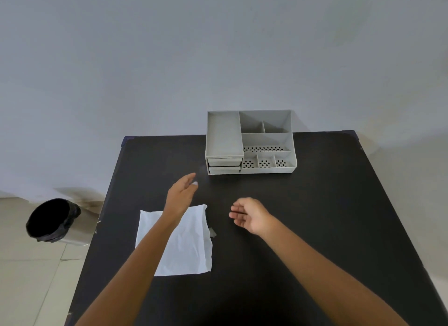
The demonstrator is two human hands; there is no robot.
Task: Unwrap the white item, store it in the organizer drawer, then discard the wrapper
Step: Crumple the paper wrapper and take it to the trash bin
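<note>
A white paper wrapper [186,243] lies spread flat on the black table [315,216], near its left side. My left hand [180,194] reaches forward above the wrapper's far edge, with a small white item [195,183] held at its fingertips. The grey organizer [251,142] stands at the table's far edge, and its two drawers [224,166] at the lower left look pushed in. My right hand [249,215] hovers right of the wrapper, fingers loosely curled, holding nothing.
A bin with a black liner [52,220] stands on the tiled floor left of the table. A small grey scrap [212,232] lies by the wrapper's right edge. A pale wall rises behind the table.
</note>
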